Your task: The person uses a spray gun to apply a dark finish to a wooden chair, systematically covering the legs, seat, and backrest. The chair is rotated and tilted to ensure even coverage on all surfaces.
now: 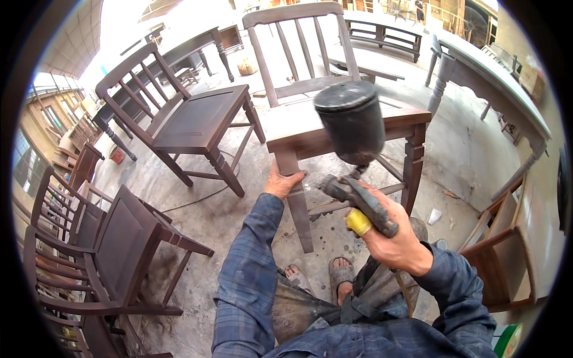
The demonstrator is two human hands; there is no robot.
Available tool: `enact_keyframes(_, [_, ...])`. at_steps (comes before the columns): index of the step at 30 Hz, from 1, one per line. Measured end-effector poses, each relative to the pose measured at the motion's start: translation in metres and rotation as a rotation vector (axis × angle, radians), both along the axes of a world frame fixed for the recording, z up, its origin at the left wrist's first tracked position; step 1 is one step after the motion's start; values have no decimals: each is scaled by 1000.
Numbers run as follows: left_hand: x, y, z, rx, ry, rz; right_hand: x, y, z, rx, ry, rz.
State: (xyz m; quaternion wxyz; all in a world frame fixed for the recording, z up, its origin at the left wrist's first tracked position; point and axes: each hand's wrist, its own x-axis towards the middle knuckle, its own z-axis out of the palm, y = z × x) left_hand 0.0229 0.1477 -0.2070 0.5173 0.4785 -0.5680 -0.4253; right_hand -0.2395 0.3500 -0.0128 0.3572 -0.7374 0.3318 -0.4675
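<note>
A wooden chair (pixel 352 128) stands right in front of me, slightly tilted, its finish paler and greyer than the dark brown chairs around it. My left hand (pixel 283 181) is closed around the top of its front left leg, just under the seat. In my right hand (pixel 397 235) is a spray gun (pixel 364 206), gripped by its body. A black paint cup (pixel 352 122) sits on top of the gun and hides part of the chair's seat and front rail. A yellow piece (pixel 358 222) shows on the gun beside my fingers.
A finished-looking dark chair (pixel 197 119) stands to the left. Several more chairs (pixel 128 256) crowd the lower left. A long table (pixel 495 83) runs along the right, with a wooden frame piece (pixel 507 262) below it. A thin hose (pixel 197 201) lies on the spotted concrete floor (pixel 239 238).
</note>
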Motion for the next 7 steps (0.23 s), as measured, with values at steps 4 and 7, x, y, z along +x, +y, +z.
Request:
enact_keyframes(4, [-9, 4, 3, -46, 62, -51, 2, -14, 13, 152, -81, 43])
enact_keyframes(7, [9, -2, 1, -111, 78, -82, -18, -22, 34, 293, -71, 49])
